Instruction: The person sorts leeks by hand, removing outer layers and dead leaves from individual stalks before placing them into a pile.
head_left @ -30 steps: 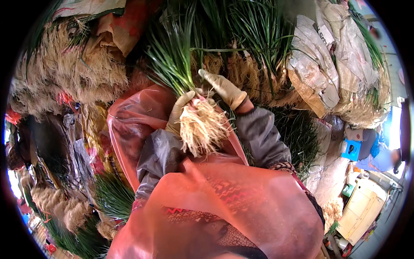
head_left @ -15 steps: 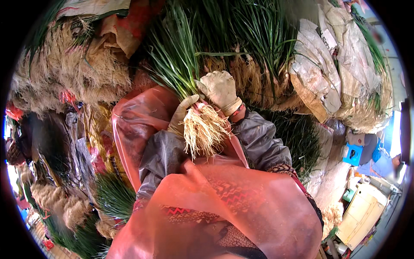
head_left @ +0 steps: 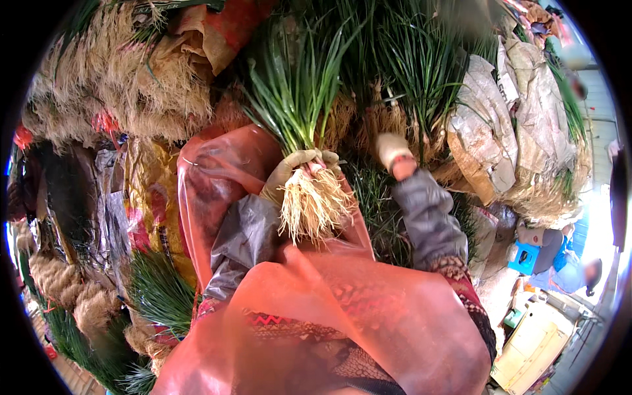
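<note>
My left hand [head_left: 284, 172], in a cream glove, is wrapped round a bunch of scallions [head_left: 315, 197] above my lap. Pale, stringy roots hang toward me, and the long green leaves fan out away from me. Off to the right, my right hand [head_left: 392, 149], also gloved, reaches to the near edge of a heap of scallions [head_left: 421, 79]. Motion smears it and its fingers are hidden, so I cannot tell whether it grips anything. Loose green leaves [head_left: 378, 204] lie below that hand.
An orange-red plastic apron [head_left: 368, 309] covers my lap. Stacked scallions with dry roots [head_left: 151, 99] stand at the far left, and pale sacks [head_left: 484, 125] cover more at the right. A person in blue [head_left: 569, 270] is near a blue stool [head_left: 523, 257] at the right edge.
My right hand has left the bunch and moved right toward the heap. The left hand still holds the scallions, whose leaves now lean more to the right.
</note>
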`<state>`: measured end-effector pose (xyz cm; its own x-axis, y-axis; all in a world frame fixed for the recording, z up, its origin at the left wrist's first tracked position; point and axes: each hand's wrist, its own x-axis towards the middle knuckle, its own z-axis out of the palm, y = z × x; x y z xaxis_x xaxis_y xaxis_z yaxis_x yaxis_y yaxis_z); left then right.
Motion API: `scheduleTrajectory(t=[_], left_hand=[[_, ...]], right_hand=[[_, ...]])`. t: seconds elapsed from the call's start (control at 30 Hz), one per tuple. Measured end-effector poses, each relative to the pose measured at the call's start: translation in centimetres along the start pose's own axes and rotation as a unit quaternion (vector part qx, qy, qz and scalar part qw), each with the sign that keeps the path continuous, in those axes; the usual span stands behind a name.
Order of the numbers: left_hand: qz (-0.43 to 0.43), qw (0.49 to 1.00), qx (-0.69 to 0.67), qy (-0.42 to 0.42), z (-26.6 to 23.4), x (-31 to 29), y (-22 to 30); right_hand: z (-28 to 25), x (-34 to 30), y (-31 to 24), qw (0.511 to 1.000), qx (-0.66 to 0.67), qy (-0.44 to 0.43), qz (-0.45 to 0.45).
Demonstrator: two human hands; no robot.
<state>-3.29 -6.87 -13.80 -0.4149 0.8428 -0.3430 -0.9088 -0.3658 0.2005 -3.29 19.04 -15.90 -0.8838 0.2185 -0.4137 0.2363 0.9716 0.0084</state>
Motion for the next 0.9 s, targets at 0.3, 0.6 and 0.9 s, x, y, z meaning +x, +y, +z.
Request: scheduleTrajectory(t=[0.3,0.6,0.9], left_hand=[[0.031,0.986,-0.163,0.013,1.2,0.1,-1.2],[0.078,0.996,0.024,-0.033,0.5,0.1,-0.3],[0.175,0.984,-0.024,-0.002,3.4,-0.3,0.7]], right_hand=[[-3.3,-5.4,-10.6,0.871,0.274,0.341,-0.224],[-1.9,6.7,-4.6,0.967,0.046,0.236,-0.082],[0.0,-4.9,-2.4,0.984,0.010,-0.101,-0.145]])
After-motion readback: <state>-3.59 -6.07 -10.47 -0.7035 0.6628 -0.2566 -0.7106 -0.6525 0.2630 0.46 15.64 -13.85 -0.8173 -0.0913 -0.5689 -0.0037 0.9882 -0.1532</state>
